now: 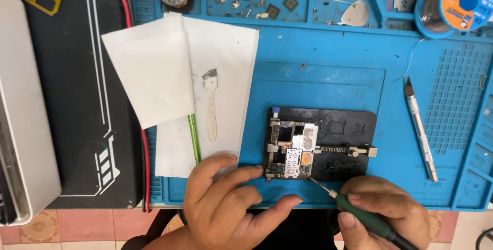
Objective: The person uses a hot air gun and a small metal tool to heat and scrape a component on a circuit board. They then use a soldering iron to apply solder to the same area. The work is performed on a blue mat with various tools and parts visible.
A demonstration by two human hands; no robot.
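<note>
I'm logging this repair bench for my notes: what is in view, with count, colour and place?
Circuit board: one, silver and black, clamped in holder.
Holder: one, black, centre mat.
Mat: one, blue, under everything.
Paper sheets: two, white, left.
Brush: one, pale, on paper.
Craft knife: one, silver, right.
Solder spool: one, blue, top right.
Left hand: resting on the mat's front edge beside the holder.
Right hand: holding green-handled iron, tip at board.

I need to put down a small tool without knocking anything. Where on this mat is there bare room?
Bare patches: blue mat between white paper and craft knife, above the black board holder; also the gridded area right of the knife. Crowded: the top trays, and the front edge at the left hand and right hand.
</note>
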